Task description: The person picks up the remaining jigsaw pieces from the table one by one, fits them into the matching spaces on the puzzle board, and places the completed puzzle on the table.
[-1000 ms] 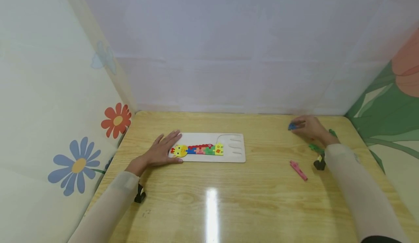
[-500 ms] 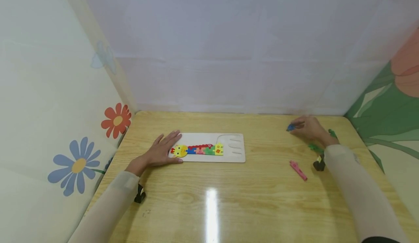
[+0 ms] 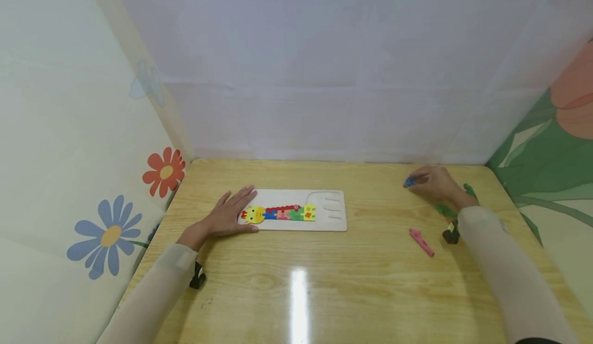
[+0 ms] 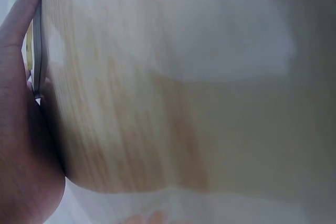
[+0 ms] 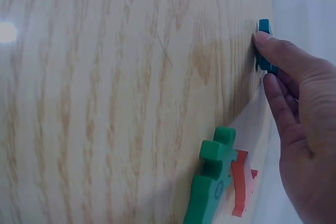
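Note:
My left hand (image 3: pixel 224 215) rests spread across the left end of a white puzzle board (image 3: pixel 278 196), its thumb along the near edge. In the board lie a yellow giraffe head (image 3: pixel 255 214) and a row of joined blue, pink, green and yellow pieces, with a red strip above them. At the back right, my right hand (image 3: pixel 437 183) pinches a small blue puzzle piece (image 3: pixel 409 182) between thumb and fingers. The right wrist view has that blue piece (image 5: pixel 264 25) standing on edge close over the table, partly covered by the thumb.
A green puzzle piece (image 5: pixel 207 182) and a red piece (image 5: pixel 239 182) lie under the right forearm. Nearer the front is a pink piece (image 3: pixel 421 242). Cloth walls border the wooden table (image 3: pixel 352 282) at the back and sides. Outlined grooves (image 3: pixel 332 205) show at the board's right end.
The blue piece has shifted slightly left and nearer, turning a little in my right fingers. My left hand and the board stay in place.

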{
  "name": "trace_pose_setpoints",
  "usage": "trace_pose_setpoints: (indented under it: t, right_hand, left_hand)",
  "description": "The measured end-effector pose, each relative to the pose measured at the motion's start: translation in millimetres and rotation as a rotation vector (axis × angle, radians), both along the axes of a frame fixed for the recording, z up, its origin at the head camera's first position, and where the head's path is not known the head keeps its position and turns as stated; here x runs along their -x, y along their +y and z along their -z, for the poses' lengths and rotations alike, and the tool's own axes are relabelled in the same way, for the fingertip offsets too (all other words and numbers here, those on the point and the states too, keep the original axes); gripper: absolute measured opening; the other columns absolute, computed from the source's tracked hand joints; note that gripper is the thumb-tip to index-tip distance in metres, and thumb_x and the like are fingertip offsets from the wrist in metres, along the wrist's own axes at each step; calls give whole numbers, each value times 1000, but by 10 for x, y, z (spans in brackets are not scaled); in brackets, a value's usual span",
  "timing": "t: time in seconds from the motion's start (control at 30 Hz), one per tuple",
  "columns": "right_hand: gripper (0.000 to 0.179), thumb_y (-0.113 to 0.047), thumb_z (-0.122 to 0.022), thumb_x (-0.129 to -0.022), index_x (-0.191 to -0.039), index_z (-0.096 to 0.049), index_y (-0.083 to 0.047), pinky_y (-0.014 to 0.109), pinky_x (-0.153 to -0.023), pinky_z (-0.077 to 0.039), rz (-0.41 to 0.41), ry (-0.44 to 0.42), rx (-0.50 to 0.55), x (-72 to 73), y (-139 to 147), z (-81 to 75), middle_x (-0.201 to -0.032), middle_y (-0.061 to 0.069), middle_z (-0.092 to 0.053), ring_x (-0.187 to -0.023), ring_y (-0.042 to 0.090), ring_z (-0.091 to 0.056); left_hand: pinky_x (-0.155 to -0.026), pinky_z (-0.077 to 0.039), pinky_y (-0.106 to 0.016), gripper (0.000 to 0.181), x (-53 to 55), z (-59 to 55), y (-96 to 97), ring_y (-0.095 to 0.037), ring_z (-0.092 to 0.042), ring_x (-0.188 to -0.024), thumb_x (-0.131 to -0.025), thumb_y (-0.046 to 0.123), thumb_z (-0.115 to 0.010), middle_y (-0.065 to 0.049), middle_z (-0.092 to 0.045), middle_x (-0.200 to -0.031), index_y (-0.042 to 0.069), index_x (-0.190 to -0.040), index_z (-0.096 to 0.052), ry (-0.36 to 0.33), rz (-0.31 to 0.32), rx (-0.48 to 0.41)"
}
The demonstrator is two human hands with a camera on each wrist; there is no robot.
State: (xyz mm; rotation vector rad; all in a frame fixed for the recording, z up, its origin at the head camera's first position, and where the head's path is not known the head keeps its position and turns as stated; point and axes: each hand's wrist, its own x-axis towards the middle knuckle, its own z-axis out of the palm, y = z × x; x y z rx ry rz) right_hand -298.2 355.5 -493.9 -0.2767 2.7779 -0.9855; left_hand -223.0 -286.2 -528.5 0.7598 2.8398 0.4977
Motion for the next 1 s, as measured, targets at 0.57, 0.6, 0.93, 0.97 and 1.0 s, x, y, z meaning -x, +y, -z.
trace_pose_setpoints:
  t: [0.57,0.6,0.93,0.97,1.0]
  right_hand:
    - [45,-9,-86,-89,-126,-69,9,61,-102,-54,-116,93,68,31,-138,-35,-127,32,-68,-118,51,-67]
    - [44,-9,-87,-88,-125,-69,9,60,-101,-54,-119,103,65,34,-149,-36,-126,31,-68,-117,51,-67]
    - [41,-7,-88,-87,-121,-71,10,55,-98,-57,-121,128,41,66,-241,-52,-123,31,-70,-114,50,-69]
    - [41,-7,-88,-87,-120,-72,10,55,-98,-57,-121,129,42,66,-250,-55,-122,31,-70,-114,50,-70]
    - [41,-7,-88,-87,-120,-72,11,55,-98,-58,-126,134,42,62,-260,-61,-121,31,-71,-113,49,-70]
  left_hand:
    - [-127,-2,-66,114,-3,-18,6,-33,-12,-164,-87,67,-75,-10,-14,-178,12,-170,-20,-1,11,-2]
    - [-127,-2,-66,114,-4,-19,5,-33,-12,-164,-87,67,-75,-10,-14,-178,12,-170,-20,-1,11,-1]
    - [-127,-2,-66,114,-8,-35,6,-34,-12,-164,-87,65,-76,-11,-14,-178,10,-170,-20,-6,14,0]
    - [-127,-2,-66,114,-8,-37,6,-35,-12,-164,-87,65,-76,-11,-14,-178,10,-170,-20,-6,14,-2]
    - [-127,-2,-66,114,-8,-39,7,-35,-12,-164,-87,65,-76,-12,-14,-178,10,-170,-20,-6,14,-4]
